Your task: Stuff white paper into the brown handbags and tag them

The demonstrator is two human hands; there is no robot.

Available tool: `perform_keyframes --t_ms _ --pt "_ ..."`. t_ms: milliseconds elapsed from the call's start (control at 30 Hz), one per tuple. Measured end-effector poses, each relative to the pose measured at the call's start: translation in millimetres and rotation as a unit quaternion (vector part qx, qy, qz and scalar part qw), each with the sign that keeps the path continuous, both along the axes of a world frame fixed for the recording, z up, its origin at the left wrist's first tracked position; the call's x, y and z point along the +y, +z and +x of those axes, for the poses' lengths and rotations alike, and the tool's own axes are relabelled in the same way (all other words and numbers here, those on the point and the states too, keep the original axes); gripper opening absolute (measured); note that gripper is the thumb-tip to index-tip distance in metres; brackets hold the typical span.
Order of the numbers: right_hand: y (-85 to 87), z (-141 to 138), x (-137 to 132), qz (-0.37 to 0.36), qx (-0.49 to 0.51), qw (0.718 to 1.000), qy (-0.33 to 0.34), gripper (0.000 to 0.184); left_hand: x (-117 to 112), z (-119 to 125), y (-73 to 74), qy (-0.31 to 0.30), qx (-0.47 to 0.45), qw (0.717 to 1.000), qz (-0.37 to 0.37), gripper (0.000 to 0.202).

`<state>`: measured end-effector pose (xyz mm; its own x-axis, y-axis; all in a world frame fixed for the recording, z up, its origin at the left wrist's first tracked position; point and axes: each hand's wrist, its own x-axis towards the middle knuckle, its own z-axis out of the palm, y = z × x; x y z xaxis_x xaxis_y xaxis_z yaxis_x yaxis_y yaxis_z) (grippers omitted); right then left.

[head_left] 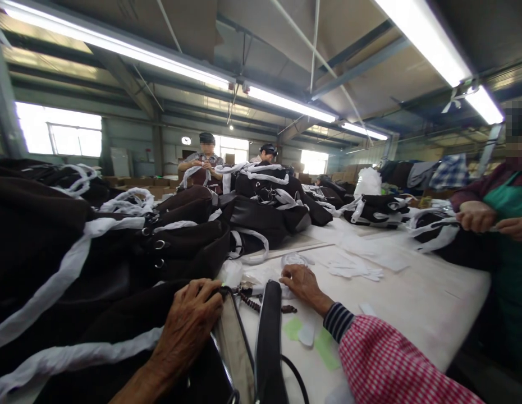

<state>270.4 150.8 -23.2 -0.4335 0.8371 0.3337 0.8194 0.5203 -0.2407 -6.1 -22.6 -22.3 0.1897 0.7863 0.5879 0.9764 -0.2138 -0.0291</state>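
My left hand (193,314) is closed over the top edge of a dark handbag (197,359), near the end of its opening, where a pale lining (236,331) shows. My right hand (303,286) is beyond the bag with its fingers curled together. What they hold, if anything, is hidden. Just behind the fingertips lies a small white coil (295,259). A black strap (269,336) stands up between my hands. Beside the strap, a brown beaded cord (250,303) lies near some metal hardware (245,287).
Dark bags with white-wrapped handles (261,216) are piled left and ahead. White sheets (353,266) and green paper pieces (328,348) lie on the white table (429,292). A co-worker in a green apron (507,202) stands at right; two more people are beyond the pile.
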Motion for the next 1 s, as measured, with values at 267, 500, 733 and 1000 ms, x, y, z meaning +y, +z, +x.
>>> perform_keyframes --t_ms 267,500,733,1000 --pt "6.4 5.0 -6.5 0.008 0.01 1.0 -0.02 0.012 0.6 -0.8 -3.9 -0.015 0.01 1.0 0.025 0.017" --pt "34.8 53.4 -37.9 -0.054 -0.003 0.999 -0.007 0.008 2.2 -2.7 -6.3 -0.017 0.01 1.0 0.024 0.014" --pt "49.6 108.9 -55.9 -0.142 -0.002 0.988 0.065 0.007 0.7 -1.9 -6.5 -0.024 0.014 0.999 0.04 0.013" --pt "57.4 38.6 -43.5 -0.04 -0.015 0.999 0.028 0.017 -1.2 -0.6 -4.1 -0.069 0.023 0.994 0.083 0.022"
